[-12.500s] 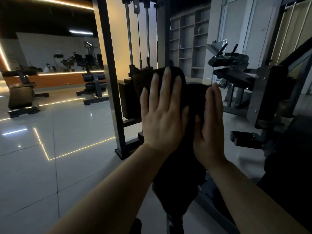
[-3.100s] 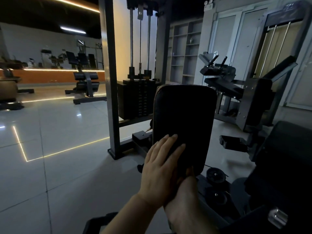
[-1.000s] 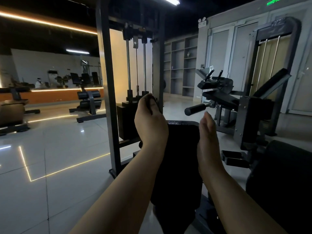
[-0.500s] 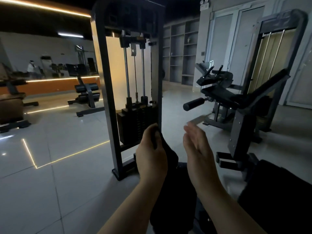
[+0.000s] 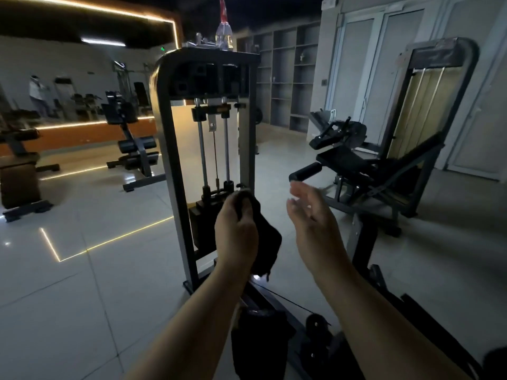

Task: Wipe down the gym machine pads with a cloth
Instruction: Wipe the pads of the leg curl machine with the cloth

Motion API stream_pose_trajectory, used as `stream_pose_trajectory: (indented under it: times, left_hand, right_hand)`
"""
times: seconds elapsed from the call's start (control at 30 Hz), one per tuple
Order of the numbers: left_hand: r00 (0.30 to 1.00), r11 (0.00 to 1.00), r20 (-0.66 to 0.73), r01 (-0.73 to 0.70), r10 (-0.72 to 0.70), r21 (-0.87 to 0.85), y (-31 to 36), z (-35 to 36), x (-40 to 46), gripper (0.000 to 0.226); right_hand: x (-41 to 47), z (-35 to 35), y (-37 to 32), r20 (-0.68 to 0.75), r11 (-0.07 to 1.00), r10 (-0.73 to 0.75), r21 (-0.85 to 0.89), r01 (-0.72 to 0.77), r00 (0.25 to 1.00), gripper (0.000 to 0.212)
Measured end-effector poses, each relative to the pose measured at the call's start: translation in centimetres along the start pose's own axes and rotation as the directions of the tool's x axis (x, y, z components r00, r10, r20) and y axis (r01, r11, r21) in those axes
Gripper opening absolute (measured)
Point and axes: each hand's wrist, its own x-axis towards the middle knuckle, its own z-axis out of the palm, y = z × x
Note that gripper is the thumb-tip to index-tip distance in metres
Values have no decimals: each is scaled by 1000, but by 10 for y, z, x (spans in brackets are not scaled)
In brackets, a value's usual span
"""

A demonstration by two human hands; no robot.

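My left hand grips a dark cloth, bunched in its fist and hanging down to the right of the wrist. My right hand is raised beside it with fingers straight and palm turned toward the cloth, touching nothing. Both hands hover in the air in front of the weight-stack frame. The black machine pad shows only as a dark shape low between my forearms, well below the hands.
A leg machine with a black roller pad and seat stands to the right. Benches sit on the tiled floor at left. A bottle rests on top of the weight-stack frame. Shelves line the back wall.
The view has lifted, so the pad has dropped low in the frame. My hands came off the pad; the left still grips the cloth, the right opened in the air.
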Motion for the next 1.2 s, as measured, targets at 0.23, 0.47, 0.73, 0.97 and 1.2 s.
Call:
stream_pose_trajectory:
  times: [0.23, 0.47, 0.73, 0.97, 1.2]
  left_hand:
    - [991, 993, 89, -99, 104, -62, 126, 3, -10, 26]
    - [970, 984, 204, -104, 132, -145, 160, -10, -30, 25]
    - [918, 957, 320, -157, 233, -246, 181, 4, -55, 19]
    - [832, 925, 490, -69, 260, -374, 214, 66, -123, 23]
    - [719, 888, 611, -20, 332, -460, 255, 155, -220, 18]
  right_hand:
    - [-4, -53, -114, -66, 997, -69, -35, 66, 995, 32]
    - [-37, -77, -164, -186, 996, -87, -51, 79, 979, 33]
    - [-81, -106, -188, -350, 995, -43, -103, 7, 936, 34]
    - [-132, -191, -186, -567, 982, -39, -173, -73, 823, 29]
    - [-197, -309, -187, -692, 972, -113, -227, -67, 713, 25]
